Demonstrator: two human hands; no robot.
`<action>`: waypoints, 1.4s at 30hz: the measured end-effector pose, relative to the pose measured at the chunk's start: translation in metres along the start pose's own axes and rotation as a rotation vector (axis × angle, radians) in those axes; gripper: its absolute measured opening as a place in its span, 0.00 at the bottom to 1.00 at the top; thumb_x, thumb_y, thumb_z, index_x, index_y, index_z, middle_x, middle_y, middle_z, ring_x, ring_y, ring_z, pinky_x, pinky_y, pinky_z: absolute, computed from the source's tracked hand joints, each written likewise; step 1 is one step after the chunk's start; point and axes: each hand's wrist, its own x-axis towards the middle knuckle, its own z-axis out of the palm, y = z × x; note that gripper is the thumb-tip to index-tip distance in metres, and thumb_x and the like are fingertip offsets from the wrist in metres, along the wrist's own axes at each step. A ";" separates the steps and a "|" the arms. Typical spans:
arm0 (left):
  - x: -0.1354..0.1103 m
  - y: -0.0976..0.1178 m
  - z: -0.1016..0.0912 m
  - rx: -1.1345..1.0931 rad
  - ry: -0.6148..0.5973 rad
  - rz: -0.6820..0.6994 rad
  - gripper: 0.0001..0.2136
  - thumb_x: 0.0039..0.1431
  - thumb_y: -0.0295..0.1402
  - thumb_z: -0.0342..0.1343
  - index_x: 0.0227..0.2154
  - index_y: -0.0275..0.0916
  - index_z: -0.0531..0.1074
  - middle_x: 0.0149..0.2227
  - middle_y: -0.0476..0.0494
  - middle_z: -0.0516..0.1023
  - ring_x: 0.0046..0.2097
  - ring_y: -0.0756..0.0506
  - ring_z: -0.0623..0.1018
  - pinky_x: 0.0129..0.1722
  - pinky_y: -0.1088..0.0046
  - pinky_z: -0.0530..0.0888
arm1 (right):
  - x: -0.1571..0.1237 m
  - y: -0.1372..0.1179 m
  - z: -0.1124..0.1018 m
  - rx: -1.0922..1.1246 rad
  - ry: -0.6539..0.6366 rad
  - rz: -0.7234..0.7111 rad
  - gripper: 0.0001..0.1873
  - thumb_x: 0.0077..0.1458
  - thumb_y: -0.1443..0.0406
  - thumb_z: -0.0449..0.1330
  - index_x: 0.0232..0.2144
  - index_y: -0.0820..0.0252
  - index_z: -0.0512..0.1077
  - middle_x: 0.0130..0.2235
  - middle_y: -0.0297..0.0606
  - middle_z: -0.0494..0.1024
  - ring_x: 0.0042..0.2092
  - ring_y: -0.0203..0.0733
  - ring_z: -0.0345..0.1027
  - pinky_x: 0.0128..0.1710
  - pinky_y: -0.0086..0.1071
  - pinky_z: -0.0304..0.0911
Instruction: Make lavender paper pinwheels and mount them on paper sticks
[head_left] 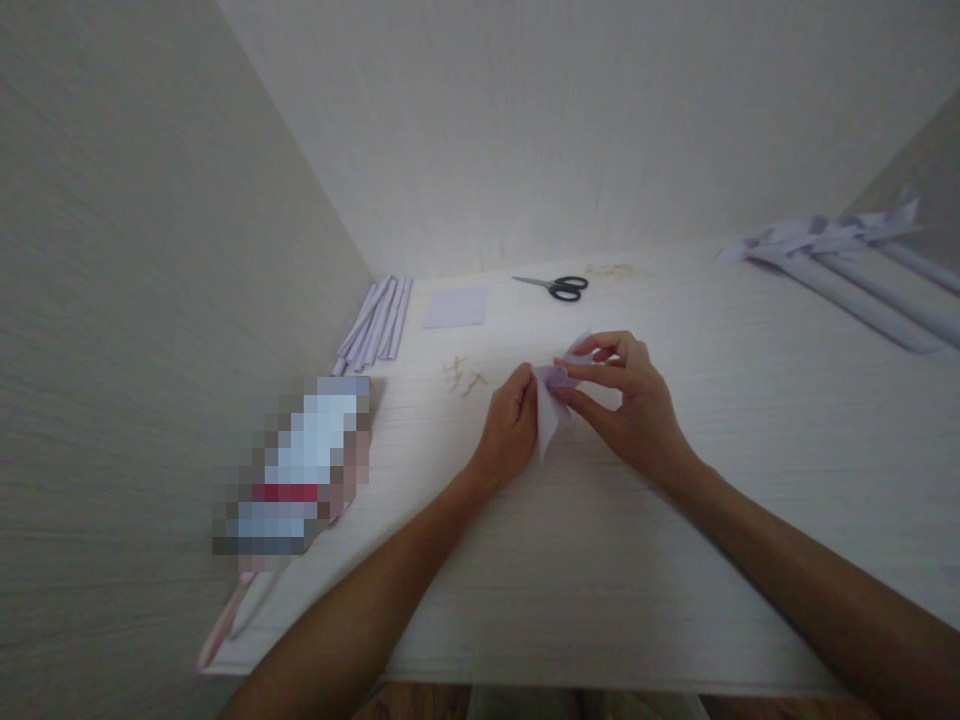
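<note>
My left hand [513, 425] is closed around the base of a pale lavender piece of paper [551, 425], whose pointed folds stick out between the two hands. My right hand [626, 400] pinches the paper's upper part between thumb and fingers. The paper is held above the table; its lower end inside the left fist is hidden. Just left of the hands lie several small, thin, tan pieces [461, 375], too small to name. Behind the hands, scissors [559, 288] with black handles rest with blades pointing left.
A square lavender paper [455, 307] lies at the back. Several rolled paper tubes [379, 320] sit beside the left wall, in front of them a blurred-out item [307, 460] with a pink strap. At the right lie several long paper rolls with frilled ends [825, 240]. Walls [562, 130] enclose the table [585, 600].
</note>
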 end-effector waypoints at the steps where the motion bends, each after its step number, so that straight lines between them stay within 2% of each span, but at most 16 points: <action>1: 0.000 0.000 0.000 -0.007 -0.007 0.001 0.10 0.56 0.31 0.42 0.21 0.39 0.57 0.22 0.51 0.59 0.27 0.51 0.62 0.28 0.75 0.59 | 0.000 0.000 0.000 0.000 0.003 0.000 0.10 0.45 0.65 0.60 0.34 0.50 0.73 0.39 0.38 0.67 0.40 0.42 0.59 0.38 0.40 0.60; 6: 0.000 0.001 -0.001 -0.043 -0.032 0.014 0.09 0.56 0.29 0.42 0.21 0.38 0.58 0.23 0.50 0.60 0.27 0.51 0.62 0.27 0.75 0.59 | 0.001 -0.002 0.000 -0.004 0.019 0.003 0.06 0.45 0.65 0.60 0.30 0.53 0.75 0.37 0.39 0.68 0.38 0.41 0.59 0.37 0.38 0.60; 13: 0.002 0.003 0.000 -0.006 -0.028 0.004 0.09 0.57 0.29 0.40 0.21 0.38 0.56 0.23 0.50 0.60 0.27 0.51 0.61 0.28 0.75 0.59 | 0.000 0.000 0.002 0.023 0.018 -0.001 0.07 0.46 0.66 0.60 0.31 0.55 0.74 0.37 0.39 0.68 0.38 0.41 0.60 0.36 0.37 0.61; 23: 0.003 0.000 0.002 -0.009 -0.009 -0.023 0.09 0.57 0.31 0.40 0.21 0.39 0.54 0.23 0.51 0.59 0.28 0.51 0.62 0.30 0.74 0.61 | -0.003 0.003 0.005 -0.020 -0.051 -0.053 0.13 0.50 0.66 0.56 0.41 0.53 0.69 0.42 0.41 0.65 0.42 0.43 0.58 0.41 0.41 0.59; 26: 0.004 0.001 0.001 -0.007 0.013 -0.023 0.09 0.56 0.31 0.40 0.21 0.39 0.55 0.23 0.51 0.60 0.28 0.51 0.62 0.30 0.74 0.61 | -0.002 -0.002 0.001 -0.016 0.015 -0.029 0.14 0.48 0.66 0.57 0.40 0.55 0.68 0.40 0.41 0.64 0.42 0.43 0.58 0.40 0.40 0.59; 30: 0.003 0.002 0.000 0.039 0.052 -0.006 0.10 0.57 0.31 0.40 0.20 0.39 0.54 0.21 0.52 0.58 0.27 0.51 0.62 0.30 0.74 0.60 | 0.000 -0.009 -0.004 0.034 0.116 0.003 0.05 0.47 0.66 0.57 0.30 0.57 0.67 0.32 0.36 0.65 0.36 0.39 0.60 0.33 0.34 0.59; 32: 0.002 0.003 0.000 0.076 0.073 0.009 0.10 0.57 0.31 0.40 0.21 0.40 0.54 0.21 0.52 0.58 0.27 0.51 0.62 0.29 0.74 0.60 | 0.001 -0.011 -0.004 0.079 0.072 0.037 0.04 0.46 0.65 0.57 0.27 0.57 0.64 0.29 0.34 0.65 0.33 0.37 0.59 0.32 0.33 0.57; 36: -0.001 0.005 0.000 0.160 0.089 0.054 0.09 0.57 0.29 0.41 0.22 0.39 0.55 0.21 0.52 0.59 0.25 0.52 0.61 0.26 0.74 0.58 | 0.000 -0.014 0.000 0.148 -0.064 0.176 0.11 0.44 0.61 0.60 0.25 0.58 0.60 0.27 0.32 0.64 0.30 0.35 0.58 0.30 0.31 0.55; 42: -0.002 0.006 0.001 0.192 0.065 0.069 0.09 0.57 0.29 0.41 0.21 0.39 0.55 0.21 0.52 0.58 0.25 0.52 0.60 0.26 0.74 0.57 | 0.001 -0.014 0.002 0.183 -0.109 0.272 0.13 0.42 0.60 0.61 0.24 0.58 0.60 0.25 0.30 0.64 0.28 0.34 0.56 0.27 0.30 0.53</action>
